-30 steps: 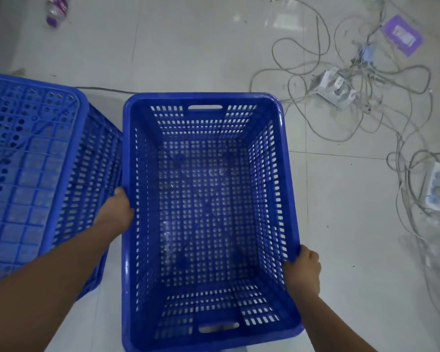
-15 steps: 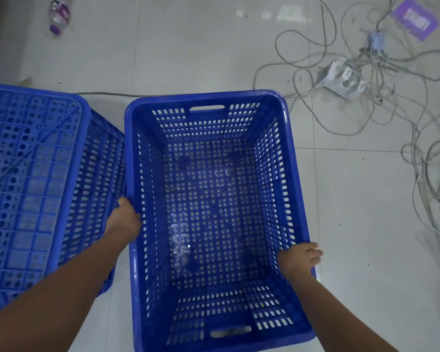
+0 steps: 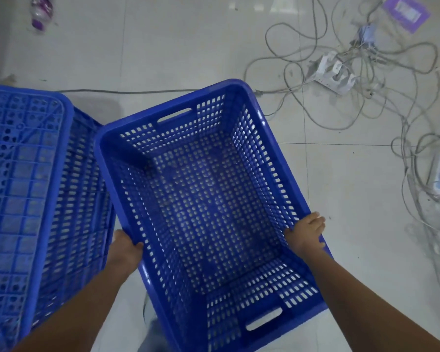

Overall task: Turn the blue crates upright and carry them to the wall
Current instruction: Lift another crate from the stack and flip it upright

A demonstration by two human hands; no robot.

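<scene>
An upright blue perforated crate with its open side up fills the middle of the view, turned so its far end points up and to the right. My left hand grips its left long rim. My right hand grips the right long rim, fingers over the edge. A second blue crate stands upside down at the left, its ribbed bottom facing up, close beside the first one.
The floor is pale glossy tile. A tangle of grey cables with white power strips spreads over the upper right. A plastic bottle lies at the top left. A purple packet lies at the top right.
The upright crate has swung clockwise, its far end now pointing right. Both hands kept hold of its long rims and moved with it.
</scene>
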